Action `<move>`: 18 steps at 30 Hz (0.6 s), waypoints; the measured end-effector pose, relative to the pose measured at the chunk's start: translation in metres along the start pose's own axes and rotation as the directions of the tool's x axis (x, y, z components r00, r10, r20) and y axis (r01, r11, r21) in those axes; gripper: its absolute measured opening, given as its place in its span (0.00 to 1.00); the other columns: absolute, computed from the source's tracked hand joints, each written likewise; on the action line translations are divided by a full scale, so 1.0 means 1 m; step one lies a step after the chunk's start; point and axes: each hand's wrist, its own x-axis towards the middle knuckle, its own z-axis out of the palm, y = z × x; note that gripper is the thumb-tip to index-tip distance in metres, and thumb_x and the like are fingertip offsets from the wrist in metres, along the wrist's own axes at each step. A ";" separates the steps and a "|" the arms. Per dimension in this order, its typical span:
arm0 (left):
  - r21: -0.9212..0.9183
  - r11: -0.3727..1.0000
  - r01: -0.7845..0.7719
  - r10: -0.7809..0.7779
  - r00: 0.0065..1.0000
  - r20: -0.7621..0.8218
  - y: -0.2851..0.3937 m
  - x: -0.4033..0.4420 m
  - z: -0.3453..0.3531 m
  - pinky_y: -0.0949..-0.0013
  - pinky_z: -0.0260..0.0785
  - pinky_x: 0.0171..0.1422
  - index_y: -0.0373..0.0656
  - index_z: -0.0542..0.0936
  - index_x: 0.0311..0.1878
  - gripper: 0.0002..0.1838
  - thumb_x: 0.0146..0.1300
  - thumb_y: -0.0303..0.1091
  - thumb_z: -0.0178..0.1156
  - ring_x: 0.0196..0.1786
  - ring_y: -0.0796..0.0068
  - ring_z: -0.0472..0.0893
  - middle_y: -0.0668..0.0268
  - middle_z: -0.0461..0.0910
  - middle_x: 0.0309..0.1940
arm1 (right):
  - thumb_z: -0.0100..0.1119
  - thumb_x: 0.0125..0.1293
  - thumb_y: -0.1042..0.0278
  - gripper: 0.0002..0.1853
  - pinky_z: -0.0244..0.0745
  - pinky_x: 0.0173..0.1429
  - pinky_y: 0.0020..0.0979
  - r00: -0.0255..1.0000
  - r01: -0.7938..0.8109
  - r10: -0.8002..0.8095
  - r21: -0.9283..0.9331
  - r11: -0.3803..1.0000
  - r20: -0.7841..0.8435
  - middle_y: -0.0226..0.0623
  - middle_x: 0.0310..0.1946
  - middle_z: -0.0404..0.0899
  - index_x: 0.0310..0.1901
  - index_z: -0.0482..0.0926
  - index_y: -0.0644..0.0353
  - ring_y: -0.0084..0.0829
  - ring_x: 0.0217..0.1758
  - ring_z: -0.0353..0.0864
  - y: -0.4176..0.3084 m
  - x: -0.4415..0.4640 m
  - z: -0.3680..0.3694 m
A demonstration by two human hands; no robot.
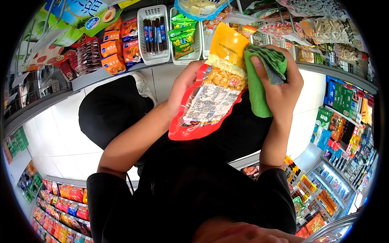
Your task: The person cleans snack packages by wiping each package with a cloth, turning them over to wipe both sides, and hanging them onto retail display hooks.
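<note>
A red and yellow snack bag (214, 95) with a clear window and a printed white label is tilted in front of my chest. My left hand (186, 83) grips its left edge, the fingers hidden behind the bag. On the right, my right hand (281, 87) is closed around a folded green and grey cloth (259, 87), its thumb pressed on the cloth. The cloth is beside the bag's upper right edge; whether they touch is hard to tell.
Ahead runs a shelf edge (162, 69) with a white basket of dark sticks (154, 36), a basket of green packets (182, 38) and orange packets (113, 54). Hanging bags (328, 30) are at upper right. Stocked shelves (65, 202) stand at lower left.
</note>
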 end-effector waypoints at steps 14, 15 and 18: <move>-0.061 0.998 0.015 -0.014 1.000 0.020 0.001 0.001 -0.003 0.61 0.79 0.63 0.34 0.72 0.67 0.22 0.81 0.40 0.46 0.58 0.65 0.85 0.54 0.81 0.62 | 0.78 0.55 0.77 0.19 0.78 0.50 0.30 0.966 0.236 -0.234 -0.009 0.972 0.111 0.40 0.43 0.86 0.49 0.84 0.64 0.34 0.45 0.86 -0.002 0.001 0.004; -0.054 0.999 0.009 -0.007 1.000 0.024 0.002 0.001 -0.002 0.61 0.80 0.62 0.34 0.72 0.67 0.22 0.81 0.41 0.46 0.57 0.65 0.85 0.54 0.81 0.61 | 0.79 0.52 0.77 0.20 0.78 0.49 0.31 0.948 0.292 -0.286 -0.019 0.956 0.142 0.40 0.43 0.86 0.48 0.85 0.64 0.37 0.44 0.85 0.001 0.002 0.004; -0.288 0.948 0.134 -0.093 0.984 0.149 0.011 -0.001 0.009 0.59 0.81 0.61 0.35 0.73 0.67 0.25 0.81 0.45 0.46 0.56 0.62 0.86 0.52 0.82 0.60 | 0.80 0.51 0.77 0.19 0.78 0.48 0.31 0.941 0.313 -0.297 -0.084 0.946 0.160 0.40 0.42 0.86 0.46 0.86 0.64 0.37 0.43 0.85 0.003 0.005 -0.003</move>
